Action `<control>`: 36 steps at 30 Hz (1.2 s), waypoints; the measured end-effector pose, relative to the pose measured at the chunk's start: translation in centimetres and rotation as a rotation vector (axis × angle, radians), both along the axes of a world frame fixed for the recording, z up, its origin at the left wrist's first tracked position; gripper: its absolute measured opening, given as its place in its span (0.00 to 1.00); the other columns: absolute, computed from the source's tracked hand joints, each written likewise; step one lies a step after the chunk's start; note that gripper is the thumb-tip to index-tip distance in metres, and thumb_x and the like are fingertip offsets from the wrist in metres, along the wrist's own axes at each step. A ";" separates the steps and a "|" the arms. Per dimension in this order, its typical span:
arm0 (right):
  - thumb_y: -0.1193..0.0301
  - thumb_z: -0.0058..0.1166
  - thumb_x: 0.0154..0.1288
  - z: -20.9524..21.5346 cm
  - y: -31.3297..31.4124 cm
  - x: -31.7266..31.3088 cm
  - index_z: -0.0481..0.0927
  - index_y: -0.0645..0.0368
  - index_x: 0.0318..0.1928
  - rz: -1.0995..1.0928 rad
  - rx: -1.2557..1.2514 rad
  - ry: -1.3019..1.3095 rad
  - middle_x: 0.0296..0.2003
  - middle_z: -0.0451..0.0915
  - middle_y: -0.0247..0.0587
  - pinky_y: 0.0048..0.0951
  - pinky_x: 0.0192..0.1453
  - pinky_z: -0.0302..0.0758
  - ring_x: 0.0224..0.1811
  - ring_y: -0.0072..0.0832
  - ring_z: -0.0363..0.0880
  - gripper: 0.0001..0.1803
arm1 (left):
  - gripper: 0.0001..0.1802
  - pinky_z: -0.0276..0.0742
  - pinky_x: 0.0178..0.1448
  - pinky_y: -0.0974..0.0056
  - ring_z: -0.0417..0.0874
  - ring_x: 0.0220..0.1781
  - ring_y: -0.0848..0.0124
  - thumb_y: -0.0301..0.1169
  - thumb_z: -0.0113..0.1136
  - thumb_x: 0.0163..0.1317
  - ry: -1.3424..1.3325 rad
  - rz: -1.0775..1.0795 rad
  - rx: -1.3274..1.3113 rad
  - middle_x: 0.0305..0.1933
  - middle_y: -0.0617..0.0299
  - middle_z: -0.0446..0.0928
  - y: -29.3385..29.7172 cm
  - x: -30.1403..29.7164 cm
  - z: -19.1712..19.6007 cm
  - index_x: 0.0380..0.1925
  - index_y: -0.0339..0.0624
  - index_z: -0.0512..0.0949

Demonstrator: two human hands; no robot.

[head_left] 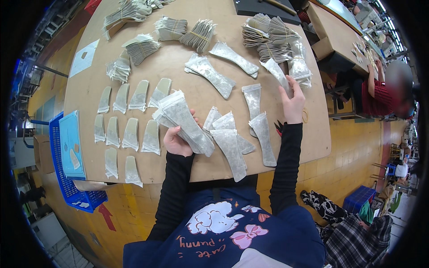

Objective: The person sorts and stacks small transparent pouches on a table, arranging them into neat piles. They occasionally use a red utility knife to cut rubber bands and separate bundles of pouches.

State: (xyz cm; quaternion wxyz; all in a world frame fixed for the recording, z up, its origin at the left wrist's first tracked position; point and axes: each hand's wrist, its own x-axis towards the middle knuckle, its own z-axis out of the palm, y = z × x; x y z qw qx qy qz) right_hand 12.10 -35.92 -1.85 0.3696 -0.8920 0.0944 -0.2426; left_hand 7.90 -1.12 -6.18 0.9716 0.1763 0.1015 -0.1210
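My left hand is closed on a small stack of grey-white flared pieces, fanned slightly apart. What they are made of I cannot tell. At the right, my right hand pinches one similar curved piece between thumb and fingers, its far end tilted up beside the bundles. Loose overlapping flared pieces lie between my hands near the front edge. Two others lie just left of my right forearm, and more flared pieces rest farther back.
Rubber-banded bundles stand along the table's far side. Shorter grey pieces lie in rows at the left. Red-handled snips lie by my right forearm. A blue basket adjoins the left edge. Another person sits at the right.
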 end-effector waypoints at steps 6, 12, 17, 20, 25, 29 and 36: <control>0.74 0.61 0.63 -0.4 -0.9 -0.5 0.82 0.59 0.54 -0.002 0.038 0.075 0.47 0.84 0.44 0.30 0.52 0.75 0.46 0.30 0.82 0.18 | 0.36 0.76 0.58 0.43 0.80 0.52 0.55 0.30 0.56 0.51 -0.002 -0.011 0.023 0.60 0.47 0.76 0.0 0.0 -0.1 0.65 0.35 0.66; 0.73 0.64 0.59 -1.0 -3.2 -1.8 0.84 0.57 0.51 0.012 -0.174 0.172 0.47 0.81 0.43 0.33 0.55 0.75 0.52 0.38 0.78 0.17 | 0.36 0.77 0.58 0.44 0.80 0.54 0.56 0.30 0.55 0.52 -0.003 -0.019 0.039 0.61 0.47 0.75 0.0 0.0 0.1 0.66 0.36 0.65; 0.73 0.64 0.59 1.1 -0.7 -2.7 0.84 0.56 0.51 -0.002 -0.485 0.082 0.52 0.78 0.46 0.38 0.60 0.73 0.56 0.43 0.75 0.18 | 0.36 0.78 0.59 0.50 0.80 0.55 0.56 0.30 0.57 0.55 -0.015 -0.052 0.220 0.60 0.47 0.75 -0.8 -0.2 0.2 0.66 0.36 0.64; 0.73 0.61 0.63 3.9 4.1 -4.7 0.82 0.59 0.53 0.157 -0.123 0.056 0.53 0.78 0.48 0.39 0.60 0.72 0.55 0.42 0.77 0.18 | 0.36 0.79 0.60 0.53 0.80 0.56 0.57 0.28 0.60 0.54 -0.032 -0.023 0.396 0.59 0.48 0.75 -1.2 -0.9 -0.1 0.65 0.35 0.65; 0.74 0.62 0.62 5.0 14.3 -7.0 0.79 0.64 0.52 0.551 0.317 0.176 0.38 0.81 0.44 0.31 0.44 0.76 0.37 0.33 0.81 0.18 | 0.34 0.76 0.61 0.55 0.80 0.55 0.61 0.22 0.69 0.51 -0.094 -0.103 0.463 0.54 0.55 0.78 -1.1 -1.3 -0.3 0.61 0.37 0.68; 0.75 0.62 0.63 4.3 16.6 -6.8 0.77 0.66 0.44 0.451 0.436 0.260 0.31 0.79 0.42 0.28 0.40 0.75 0.32 0.28 0.79 0.12 | 0.31 0.78 0.58 0.54 0.82 0.52 0.62 0.22 0.67 0.53 -0.140 -0.057 0.536 0.50 0.55 0.79 -1.2 -1.2 0.0 0.58 0.37 0.70; 0.74 0.58 0.66 5.0 11.8 -6.5 0.77 0.62 0.43 0.303 0.850 0.306 0.34 0.78 0.32 0.23 0.36 0.71 0.32 0.17 0.74 0.08 | 0.26 0.77 0.51 0.60 0.78 0.40 0.70 0.30 0.64 0.58 -0.121 -0.082 -0.247 0.43 0.60 0.73 0.6 -0.6 -0.8 0.57 0.40 0.70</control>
